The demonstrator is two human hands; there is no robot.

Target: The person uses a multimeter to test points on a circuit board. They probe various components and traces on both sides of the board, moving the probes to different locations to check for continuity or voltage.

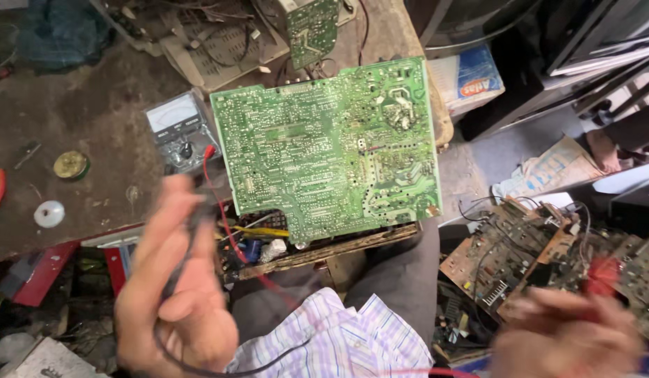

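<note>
Green fibreglass fills the middle of the view: a large green circuit board (328, 147) lies solder side up, propped over a battered wooden tray (352, 245) at the bench edge. Inside that tray, under the board, sit loose parts: a yellow strip, a blue cylinder and something white; the rest is hidden. Just left of the board rests a grey analogue meter with a white dial (179, 131), and a thin red test lead (223, 210) runs from its front down toward the person's lap.

The left hand (174, 294) is raised near the camera, fingers loosely curled around a slim black probe (188, 245) with its black wire trailing below the wrist; it is well short of the board. The right hand (566, 336) is blurred at the lower right, over a heap of brown salvaged boards (520, 259); a red smear by it may be the other probe, but whether the fingers pinch it cannot be told.

Judging from this, the probes are being readied for testing. Bringing both tips down onto chosen solder points would call for steady hands and a clear choice of points.
</note>
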